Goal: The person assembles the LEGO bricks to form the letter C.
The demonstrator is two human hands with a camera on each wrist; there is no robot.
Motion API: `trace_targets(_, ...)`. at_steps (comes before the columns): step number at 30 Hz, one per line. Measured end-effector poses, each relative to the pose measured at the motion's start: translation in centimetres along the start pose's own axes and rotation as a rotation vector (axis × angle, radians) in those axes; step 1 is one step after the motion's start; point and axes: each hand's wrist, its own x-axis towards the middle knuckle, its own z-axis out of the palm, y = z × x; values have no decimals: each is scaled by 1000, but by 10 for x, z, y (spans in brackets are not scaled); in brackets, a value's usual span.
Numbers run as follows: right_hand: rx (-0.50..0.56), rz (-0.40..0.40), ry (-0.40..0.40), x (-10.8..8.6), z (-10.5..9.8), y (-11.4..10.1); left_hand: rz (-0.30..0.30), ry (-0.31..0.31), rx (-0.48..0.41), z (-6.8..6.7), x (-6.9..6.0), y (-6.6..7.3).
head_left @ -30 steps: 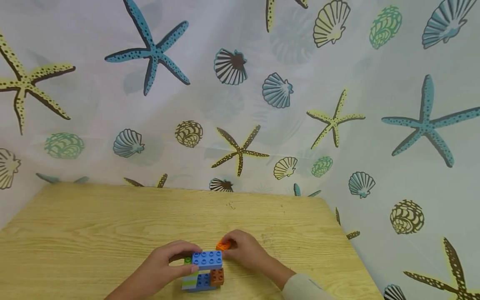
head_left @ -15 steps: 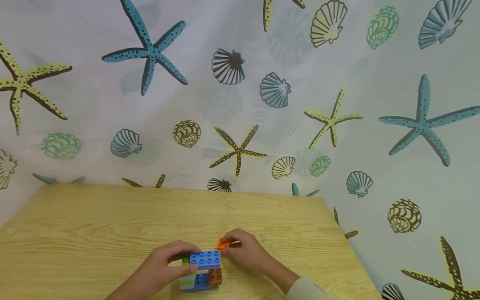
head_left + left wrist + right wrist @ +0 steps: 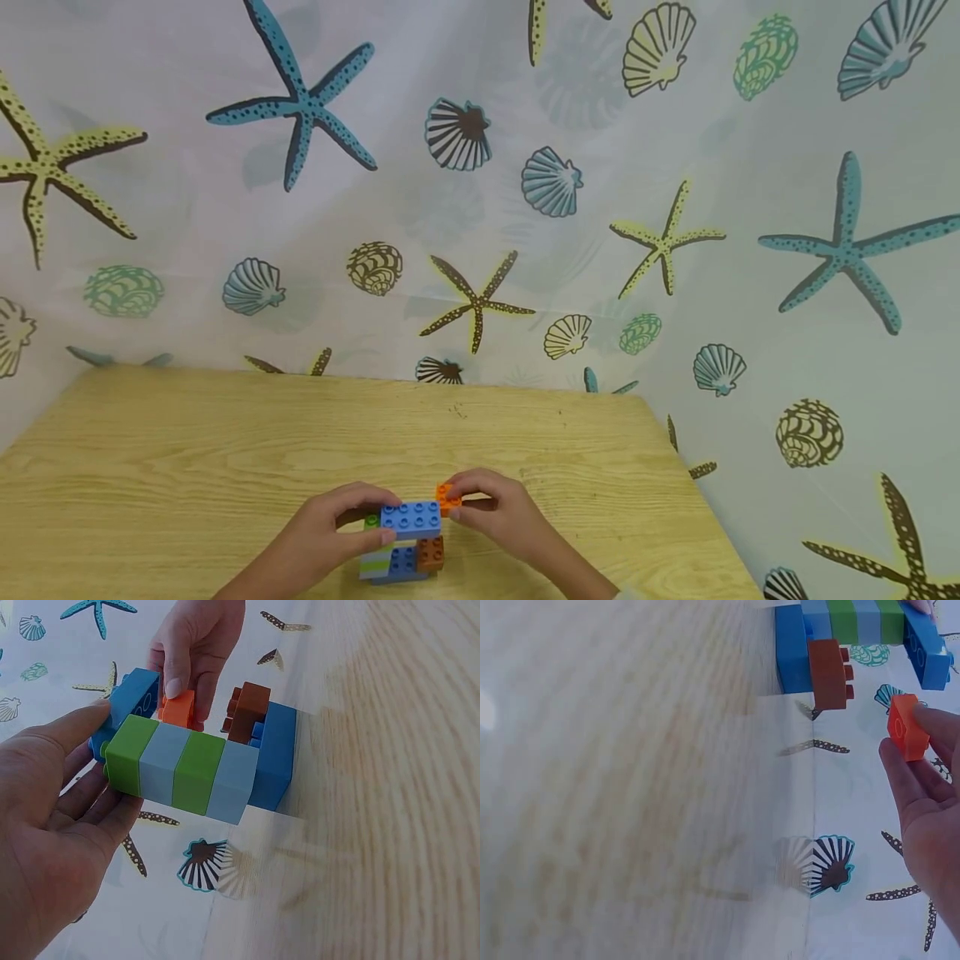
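My left hand point(image 3: 322, 529) grips the blue top brick point(image 3: 411, 518) of a small brick build, thumb in front and fingers behind. In the left wrist view, a column of alternating green and light blue bricks point(image 3: 187, 769) joins this top brick to the blue base brick point(image 3: 276, 754). On the base, opposite the column, sits a brown brick point(image 3: 827, 673), with a gap between it and the overhanging top brick. My right hand point(image 3: 506, 510) pinches an orange brick point(image 3: 907, 729) between thumb and fingers, close to the free end of the top brick but apart from the brown one.
The build stands near the front of a wood-grain table point(image 3: 225, 433). A white cloth point(image 3: 487, 208) printed with starfish and shells hangs behind the table and along its right side.
My right hand has brought the orange brick slightly nearer, beside the blue top brick's right end, and turned it a little. My left hand keeps its grip in the same place.
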Motion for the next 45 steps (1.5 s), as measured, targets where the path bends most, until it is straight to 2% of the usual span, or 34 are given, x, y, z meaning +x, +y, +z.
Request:
trace_targets(7, 60, 34, -22, -13, 6, -6, 18, -2, 4, 0, -1, -2)
trace_targets(14, 74, 66, -17, -19, 13, -8, 24, 6, 9, 0, 0, -3)
trace_targets(27, 91, 57, 58, -26, 24, -8, 55, 7, 40, 0, 0, -1)
trace_targets(36, 124, 37, 98, -29, 31, -8, 50, 19, 51, 0, -3, 4)
trace_targets(40, 205, 48, 153, -30, 37, -7, 59, 28, 54, 1, -2, 3)
trace_targets(45, 346, 119, 283, -31, 51, -7, 59, 36, 43, 2, -2, 0)
